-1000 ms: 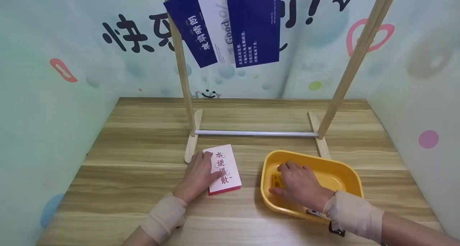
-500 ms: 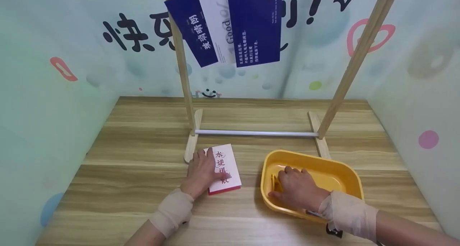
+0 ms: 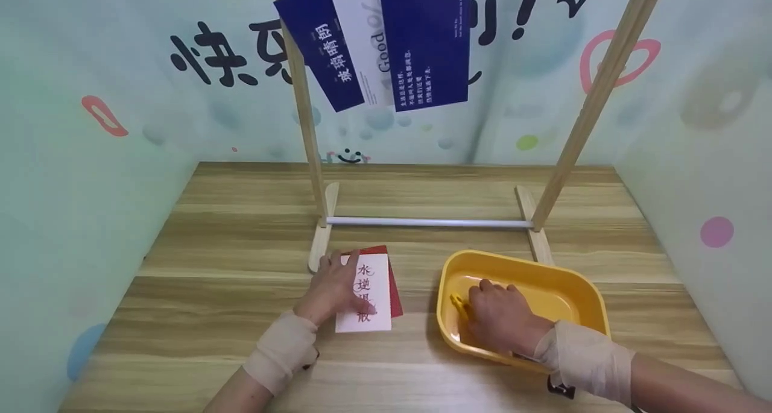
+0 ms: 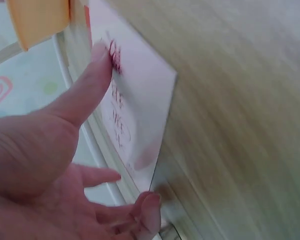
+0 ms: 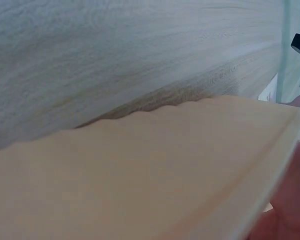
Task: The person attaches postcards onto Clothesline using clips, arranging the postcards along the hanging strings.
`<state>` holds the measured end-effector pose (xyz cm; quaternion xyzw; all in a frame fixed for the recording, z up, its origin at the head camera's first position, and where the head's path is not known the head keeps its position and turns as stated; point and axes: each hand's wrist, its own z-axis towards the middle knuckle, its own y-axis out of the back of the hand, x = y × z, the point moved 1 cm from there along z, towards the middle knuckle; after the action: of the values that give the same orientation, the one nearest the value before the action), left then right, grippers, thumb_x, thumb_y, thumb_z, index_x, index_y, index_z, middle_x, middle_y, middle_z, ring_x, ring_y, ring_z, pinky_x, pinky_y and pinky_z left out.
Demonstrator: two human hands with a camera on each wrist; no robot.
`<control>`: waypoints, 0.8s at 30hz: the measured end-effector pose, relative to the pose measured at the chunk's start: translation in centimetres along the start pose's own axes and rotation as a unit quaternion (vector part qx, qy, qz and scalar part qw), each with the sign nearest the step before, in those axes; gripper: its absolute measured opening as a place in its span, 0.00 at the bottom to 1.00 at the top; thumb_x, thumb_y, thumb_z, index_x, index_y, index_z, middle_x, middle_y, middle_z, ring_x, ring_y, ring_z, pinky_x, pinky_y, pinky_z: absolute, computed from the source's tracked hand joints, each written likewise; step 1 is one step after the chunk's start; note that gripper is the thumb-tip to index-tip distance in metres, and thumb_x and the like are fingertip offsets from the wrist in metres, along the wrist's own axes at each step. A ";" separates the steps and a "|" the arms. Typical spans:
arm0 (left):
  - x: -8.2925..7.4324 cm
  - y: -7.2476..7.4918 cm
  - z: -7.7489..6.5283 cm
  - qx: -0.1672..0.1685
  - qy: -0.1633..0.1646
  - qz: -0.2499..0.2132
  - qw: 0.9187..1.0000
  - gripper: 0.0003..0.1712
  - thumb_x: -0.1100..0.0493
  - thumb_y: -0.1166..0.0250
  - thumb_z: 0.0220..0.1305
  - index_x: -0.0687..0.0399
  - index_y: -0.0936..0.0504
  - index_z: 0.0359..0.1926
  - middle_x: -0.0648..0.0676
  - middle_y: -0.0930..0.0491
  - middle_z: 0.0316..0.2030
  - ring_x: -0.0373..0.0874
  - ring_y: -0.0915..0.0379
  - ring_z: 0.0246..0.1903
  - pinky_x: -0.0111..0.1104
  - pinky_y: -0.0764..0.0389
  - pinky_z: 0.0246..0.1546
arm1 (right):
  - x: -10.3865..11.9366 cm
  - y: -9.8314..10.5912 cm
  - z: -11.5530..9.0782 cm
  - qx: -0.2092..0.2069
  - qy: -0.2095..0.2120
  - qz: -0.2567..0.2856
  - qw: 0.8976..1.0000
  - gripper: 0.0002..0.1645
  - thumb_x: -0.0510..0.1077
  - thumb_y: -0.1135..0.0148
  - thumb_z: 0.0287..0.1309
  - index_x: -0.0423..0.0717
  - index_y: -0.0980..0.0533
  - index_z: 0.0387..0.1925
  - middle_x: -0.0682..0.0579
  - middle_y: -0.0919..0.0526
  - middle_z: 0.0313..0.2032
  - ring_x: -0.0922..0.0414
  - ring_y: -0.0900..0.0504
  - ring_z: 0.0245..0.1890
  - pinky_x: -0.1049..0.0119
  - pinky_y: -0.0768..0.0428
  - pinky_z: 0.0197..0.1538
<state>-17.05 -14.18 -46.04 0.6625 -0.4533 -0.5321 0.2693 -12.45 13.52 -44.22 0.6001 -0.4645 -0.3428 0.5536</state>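
In the head view my left hand (image 3: 329, 292) holds a white card (image 3: 381, 286) with red writing, its thumb across the face and its fingers by the left edge. A red card (image 3: 395, 295) lies partly beneath it on the table. The left wrist view shows the thumb on the white card (image 4: 145, 75) and curled fingers at its edge. My right hand (image 3: 503, 316) is down inside a yellow tray (image 3: 525, 264) and grips a yellow clip (image 3: 459, 306), whose end sticks out left of the fingers. The tray's outer wall (image 5: 140, 170) hides most of that hand in the right wrist view.
Behind the cards stands a wooden rack, with a left post (image 3: 309, 129), a right post (image 3: 594, 117) and a white bottom rod (image 3: 428, 222). Blue cards (image 3: 428, 51) and a white one hang from it by clips. Printed cloth walls (image 3: 241, 129) enclose the table.
The white card has slid toward me and a little left, baring the red card beneath. My right hand has closed on the yellow clip, which has tilted.
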 end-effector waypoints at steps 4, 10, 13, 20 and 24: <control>0.3 0.2 0.0 0.017 -0.002 -0.003 1.000 0.71 0.51 0.15 0.38 0.57 0.49 0.78 0.69 0.52 0.77 0.67 0.58 0.76 0.58 0.45 0.75 | -0.2 0.0 -0.2 0.006 -0.005 0.013 1.000 0.17 0.46 0.31 0.50 0.37 0.27 0.30 0.45 0.27 0.28 0.48 0.26 0.27 0.48 0.24 0.36; 0.5 0.1 0.0 0.013 0.000 -0.007 1.000 0.71 0.51 0.14 0.37 0.60 0.47 0.77 0.69 0.50 0.74 0.66 0.51 0.73 0.56 0.40 0.73 | -0.4 -0.1 -0.6 -0.019 0.013 0.041 0.999 0.18 0.46 0.31 0.49 0.40 0.30 0.27 0.47 0.29 0.25 0.48 0.27 0.23 0.46 0.23 0.31; 0.4 0.4 0.1 0.017 0.005 -0.005 1.000 0.72 0.51 0.14 0.36 0.59 0.47 0.78 0.69 0.50 0.73 0.65 0.48 0.71 0.56 0.37 0.72 | -0.4 -0.2 -0.9 -0.038 0.023 0.047 0.998 0.19 0.48 0.30 0.49 0.42 0.31 0.24 0.48 0.30 0.23 0.50 0.28 0.21 0.47 0.23 0.28; 0.4 1.0 0.2 0.038 0.010 0.011 0.999 0.71 0.51 0.13 0.34 0.58 0.45 0.77 0.69 0.48 0.71 0.65 0.41 0.68 0.56 0.32 0.68 | -0.7 -0.1 -1.0 -0.037 0.031 0.056 0.997 0.20 0.51 0.30 0.51 0.42 0.31 0.25 0.50 0.31 0.23 0.53 0.30 0.21 0.49 0.25 0.26; 0.6 1.3 0.1 0.038 0.014 -0.001 0.999 0.68 0.52 0.12 0.32 0.55 0.42 0.74 0.67 0.45 0.70 0.64 0.37 0.65 0.56 0.29 0.66 | -0.7 0.1 -1.0 -0.025 0.029 0.065 0.997 0.20 0.50 0.31 0.52 0.42 0.31 0.26 0.50 0.31 0.23 0.53 0.30 0.22 0.49 0.26 0.27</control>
<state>-17.59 -15.24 -45.24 0.6801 -0.4687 -0.5057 0.2491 -11.75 14.55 -44.06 0.5639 -0.4777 -0.3003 0.6031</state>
